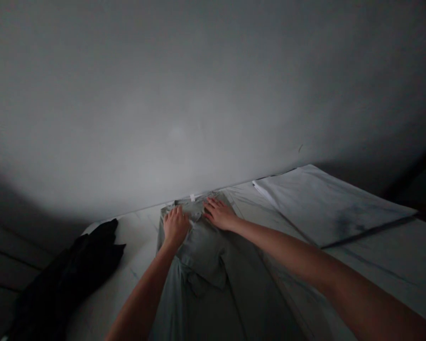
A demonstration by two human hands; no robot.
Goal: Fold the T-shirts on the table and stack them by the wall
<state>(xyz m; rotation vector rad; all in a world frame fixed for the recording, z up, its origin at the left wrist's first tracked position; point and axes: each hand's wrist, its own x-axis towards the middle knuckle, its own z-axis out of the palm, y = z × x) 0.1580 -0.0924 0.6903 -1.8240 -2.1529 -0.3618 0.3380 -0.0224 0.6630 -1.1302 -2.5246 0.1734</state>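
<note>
A grey-green garment (208, 251) lies lengthwise on the pale, creased cover (142, 241). Its far end is near the wall, where a small white tag (192, 197) sticks up at the edge. Long panels run towards me, with a bunched, wrinkled fold between them; from this view I cannot tell whether it is trousers or another piece of clothing. My left hand (176, 225) rests at the far left of the garment, fingers curled onto the fabric. Across from it, my right hand (218, 213) lies on the far right part, fingers stretched out and slightly spread.
Dark clothing (74, 270) lies in a heap on the left. A white flat cloth or sheet-like piece (333, 203), with a dark smudge, lies on the right. Behind everything rises a plain grey wall (199, 94). The light is dim.
</note>
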